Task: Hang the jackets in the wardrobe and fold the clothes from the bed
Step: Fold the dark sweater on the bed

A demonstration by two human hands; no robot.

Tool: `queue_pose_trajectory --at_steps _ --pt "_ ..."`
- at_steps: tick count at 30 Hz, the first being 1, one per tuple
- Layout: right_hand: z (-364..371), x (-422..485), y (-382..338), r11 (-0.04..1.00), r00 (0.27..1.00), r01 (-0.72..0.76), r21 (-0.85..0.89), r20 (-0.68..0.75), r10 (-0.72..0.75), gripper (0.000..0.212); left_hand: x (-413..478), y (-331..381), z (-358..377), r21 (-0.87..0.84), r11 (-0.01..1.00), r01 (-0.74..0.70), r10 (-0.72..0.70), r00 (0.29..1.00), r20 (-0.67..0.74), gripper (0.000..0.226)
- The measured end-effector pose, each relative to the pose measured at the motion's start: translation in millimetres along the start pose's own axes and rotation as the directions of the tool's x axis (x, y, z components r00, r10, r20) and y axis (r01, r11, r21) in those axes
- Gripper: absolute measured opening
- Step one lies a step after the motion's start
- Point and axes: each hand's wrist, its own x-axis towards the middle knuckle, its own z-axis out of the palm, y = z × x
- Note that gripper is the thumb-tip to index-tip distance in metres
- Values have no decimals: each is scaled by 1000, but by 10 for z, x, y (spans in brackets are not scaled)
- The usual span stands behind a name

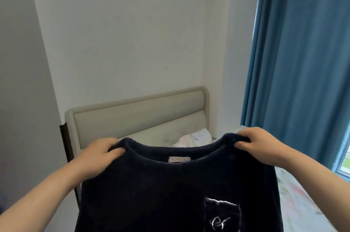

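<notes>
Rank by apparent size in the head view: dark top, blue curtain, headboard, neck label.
1. Blue curtain and dark top: similar spread, top close to camera, so unranked.
2. Headboard.
3. Neck label.

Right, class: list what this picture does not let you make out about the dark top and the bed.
Head view:
Dark top: hem cut off by the bottom edge.
Neck label: too small and blurred to read.
Bed: mostly hidden behind the top, so other clothes cannot be counted.
Wardrobe: out of view.

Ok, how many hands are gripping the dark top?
2: the left hand grips one shoulder of the dark navy fleece top, the right hand the other shoulder; both in plain view.
</notes>
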Motion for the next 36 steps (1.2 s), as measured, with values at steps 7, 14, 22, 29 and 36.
queue_pose_trajectory --at_steps 7,14,22,29,36 --pt "1933 445 612 962 927 -264 68 294 234 21 226 -1449 1471 -30 967 253 -245 954 171 16" --pt "3665 906 1018 894 841 -448 20 351 413 26 393 -2724 2707 -75 878 473 -442 861 249 10" --pt "5708 1593 1310 850 849 -484 -207 122 514 21 733 -4122 3922 -48 819 572 -560 815 148 19" --pt "7278 2316 1546 839 846 -528 -131 3 533 22 1302 -5340 4765 94 804 587 -593 802 71 32" --pt "7981 3697 1767 933 929 -351 -77 -158 336 21 2365 -6016 5046 246 861 445 -380 885 -269 26"
